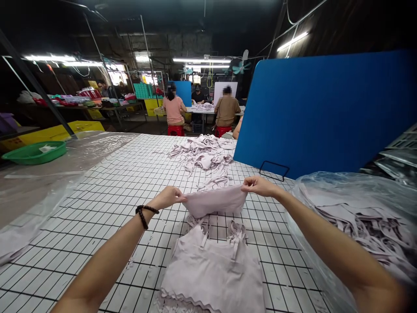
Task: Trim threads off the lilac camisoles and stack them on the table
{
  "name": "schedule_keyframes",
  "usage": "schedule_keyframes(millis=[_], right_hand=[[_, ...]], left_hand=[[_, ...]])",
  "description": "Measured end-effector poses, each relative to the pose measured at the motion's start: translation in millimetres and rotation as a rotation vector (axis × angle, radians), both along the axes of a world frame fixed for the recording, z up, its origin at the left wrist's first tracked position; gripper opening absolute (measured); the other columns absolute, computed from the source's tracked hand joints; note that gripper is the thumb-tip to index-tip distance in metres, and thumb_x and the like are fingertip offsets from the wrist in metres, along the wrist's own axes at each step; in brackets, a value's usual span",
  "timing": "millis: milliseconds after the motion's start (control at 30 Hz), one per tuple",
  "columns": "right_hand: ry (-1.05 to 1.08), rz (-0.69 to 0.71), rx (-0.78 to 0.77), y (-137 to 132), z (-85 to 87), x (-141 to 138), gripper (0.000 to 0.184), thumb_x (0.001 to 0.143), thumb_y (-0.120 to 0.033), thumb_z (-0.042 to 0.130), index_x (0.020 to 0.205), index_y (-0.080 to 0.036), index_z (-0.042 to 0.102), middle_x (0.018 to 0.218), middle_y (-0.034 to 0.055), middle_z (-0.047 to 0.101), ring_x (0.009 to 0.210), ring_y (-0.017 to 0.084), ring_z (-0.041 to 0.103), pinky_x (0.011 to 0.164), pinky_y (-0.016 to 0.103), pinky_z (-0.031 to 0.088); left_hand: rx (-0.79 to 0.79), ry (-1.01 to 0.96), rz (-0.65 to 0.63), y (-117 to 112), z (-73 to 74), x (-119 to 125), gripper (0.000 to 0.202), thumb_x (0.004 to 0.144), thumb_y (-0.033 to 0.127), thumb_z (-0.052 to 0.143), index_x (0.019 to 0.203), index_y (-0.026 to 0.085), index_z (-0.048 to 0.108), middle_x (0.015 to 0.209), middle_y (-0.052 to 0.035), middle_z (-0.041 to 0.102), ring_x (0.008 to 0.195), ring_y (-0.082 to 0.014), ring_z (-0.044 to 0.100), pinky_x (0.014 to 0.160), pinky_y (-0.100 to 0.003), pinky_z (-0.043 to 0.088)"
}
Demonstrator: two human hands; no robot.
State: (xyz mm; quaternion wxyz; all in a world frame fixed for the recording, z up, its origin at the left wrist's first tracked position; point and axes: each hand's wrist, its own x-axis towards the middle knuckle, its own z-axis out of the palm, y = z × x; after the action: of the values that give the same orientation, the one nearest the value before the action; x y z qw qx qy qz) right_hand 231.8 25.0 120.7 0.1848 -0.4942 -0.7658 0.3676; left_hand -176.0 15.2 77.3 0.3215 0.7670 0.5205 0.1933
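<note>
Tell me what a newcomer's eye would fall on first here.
Probably the big blue panel rising on the right. Then the pale cloth stretched between left hand and right hand, just beyond the garment stack at bottom centre. A clear plastic bag of similar cloth sits at the right edge.

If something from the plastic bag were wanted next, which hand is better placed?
Probably the right hand: it is nearer the plastic bag. The left hand is farther across, though both hold the same cloth.
</note>
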Motion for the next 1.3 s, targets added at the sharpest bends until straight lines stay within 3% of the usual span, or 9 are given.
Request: schedule_keyframes(millis=[167, 333, 467, 600, 700, 833, 1000, 1133, 1300], right_hand=[[0.266, -0.102, 0.019, 1.7, 1.9, 3.1, 0.035, 0.067, -0.049, 0.071, 0.072, -0.017, 0.055, 0.068, -0.0011, 0.055, 0.062, 0.012, 0.049, 0.056, 0.025, 0.037], [0.441, -0.156, -0.044, 0.5, 5.4, 3.9, 0.042, 0.068, -0.047, 0.073, 0.092, -0.019, 0.052, 0.071, -0.0012, 0.061, 0.068, 0.014, 0.057, 0.066, 0.029, 0.044], [0.412, -0.215, -0.009, -0.6, 11.2, 1.7, 0.048, 0.066, -0.049, 0.074, 0.097, -0.017, 0.055, 0.07, 0.0006, 0.062, 0.07, 0.017, 0.059, 0.068, 0.032, 0.046], [0.511, -0.23, 0.069, -24.1, 30.3, -28.4, 0.038, 0.068, -0.047, 0.073, 0.086, -0.017, 0.059, 0.076, 0.0028, 0.064, 0.07, 0.016, 0.06, 0.066, 0.031, 0.048], [0.531, 0.003, 0.069, -59.5, 51.7, -67.3, 0.025, 0.078, -0.041, 0.066, 0.09, -0.02, 0.061, 0.085, 0.0037, 0.065, 0.079, 0.017, 0.062, 0.07, 0.032, 0.051], [0.298, 0.361, 0.019, -77.6, 61.2, -103.9, 0.031, 0.08, -0.039, 0.065, 0.106, -0.023, 0.061, 0.106, 0.0062, 0.064, 0.094, 0.02, 0.061, 0.082, 0.037, 0.051], [0.393, -0.087, 0.077, -26.7, 34.8, -102.9, 0.068, 0.07, -0.044, 0.073, 0.128, -0.024, 0.044, 0.131, 0.0114, 0.049, 0.116, 0.026, 0.05, 0.089, 0.039, 0.048], [0.347, 0.05, -0.269, -3.7, 17.5, -99.4, 0.043, 0.067, -0.043, 0.075, 0.098, -0.017, 0.063, 0.095, 0.0074, 0.068, 0.087, 0.023, 0.063, 0.071, 0.031, 0.052], [0.303, -0.061, -0.305, -11.2, 13.7, -102.1, 0.03, 0.06, -0.034, 0.08, 0.076, -0.015, 0.064, 0.072, 0.0023, 0.067, 0.064, 0.017, 0.059, 0.053, 0.025, 0.046]], left_hand=[[-0.038, -0.294, 0.222, -1.8, 8.3, 4.4, 0.043, 0.055, 0.053, 0.078, 0.062, 0.017, 0.054, 0.063, 0.0001, 0.059, 0.059, -0.0129, 0.053, 0.051, -0.022, 0.04], [-0.198, -0.471, 0.104, -3.7, 23.1, 7.9, 0.051, 0.057, 0.047, 0.08, 0.093, 0.017, 0.06, 0.079, -0.0019, 0.064, 0.07, -0.014, 0.058, 0.057, -0.024, 0.046], [-0.25, -0.344, 0.067, -2.3, 19.3, 6.0, 0.039, 0.056, 0.048, 0.079, 0.067, 0.014, 0.063, 0.063, 0.0009, 0.058, 0.059, -0.0105, 0.053, 0.049, -0.02, 0.038], [-0.179, -0.515, 0.377, 11.0, 4.2, 14.4, 0.04, 0.048, 0.041, 0.084, 0.063, 0.013, 0.061, 0.056, 0.0011, 0.057, 0.049, -0.0092, 0.05, 0.045, -0.02, 0.036], [-0.13, -0.686, 0.492, 26.4, 0.7, 37.2, 0.039, 0.063, 0.045, 0.076, 0.079, 0.013, 0.061, 0.063, -0.0006, 0.06, 0.05, -0.0096, 0.054, 0.048, -0.022, 0.042], [-0.105, -0.86, 0.402, 32.3, 12.5, 84.1, 0.039, 0.076, 0.045, 0.064, 0.102, 0.017, 0.057, 0.08, -0.0017, 0.064, 0.06, -0.0087, 0.058, 0.057, -0.021, 0.047], [-0.269, -0.944, 0.092, 9.2, 29.9, 125.7, 0.043, 0.07, 0.045, 0.071, 0.099, 0.016, 0.061, 0.077, -0.003, 0.065, 0.059, -0.012, 0.059, 0.052, -0.023, 0.048], [-0.459, -1.119, -0.05, -5.9, 29.7, 130.7, 0.047, 0.077, 0.052, 0.063, 0.108, 0.017, 0.058, 0.087, -0.0062, 0.065, 0.066, -0.0139, 0.061, 0.054, -0.023, 0.05], [-0.39, -1.132, 0.015, -16.0, 4.3, 123.5, 0.078, 0.065, 0.04, 0.079, 0.129, 0.021, 0.041, 0.107, -0.0099, 0.062, 0.087, -0.0178, 0.063, 0.073, -0.029, 0.051]])
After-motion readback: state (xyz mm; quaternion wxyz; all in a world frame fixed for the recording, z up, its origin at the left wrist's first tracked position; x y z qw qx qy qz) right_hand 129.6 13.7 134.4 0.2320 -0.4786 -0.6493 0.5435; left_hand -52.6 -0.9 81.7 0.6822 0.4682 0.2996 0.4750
